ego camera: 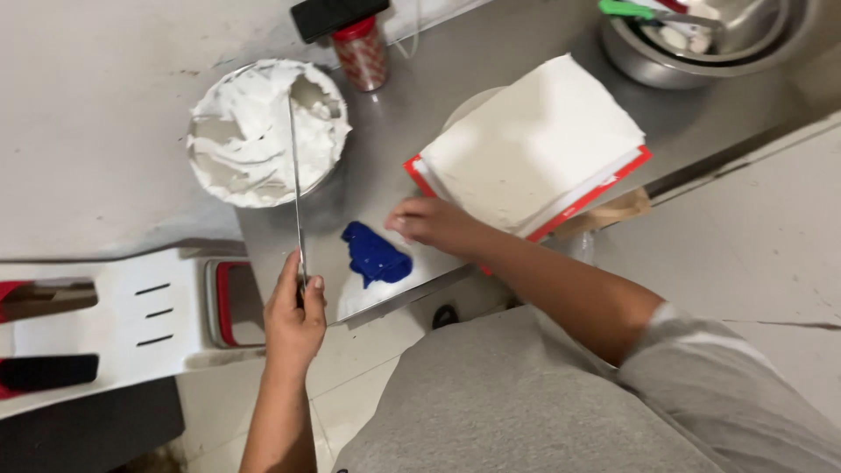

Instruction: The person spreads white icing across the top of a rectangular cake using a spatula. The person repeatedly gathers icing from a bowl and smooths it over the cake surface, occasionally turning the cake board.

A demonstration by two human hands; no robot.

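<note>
While one left hand (293, 315) grips one spatula (296, 184), right hand (429, 223) lies loosely curled beside one blue cloth (375, 254).

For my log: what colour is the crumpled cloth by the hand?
Deep blue crumpled cloth, head view.

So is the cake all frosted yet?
Not yet. The bowl of white cream is whipped and partly scooped. The left hand holds a long spatula reaching into it; the right hand rests by the blue cloth. The square white cake looks coated on top; its sides are hard to judge.

Steel counter (491, 61) with cream bowl (263, 131), blue cloth (377, 256), red-edged board (604, 188)
</note>
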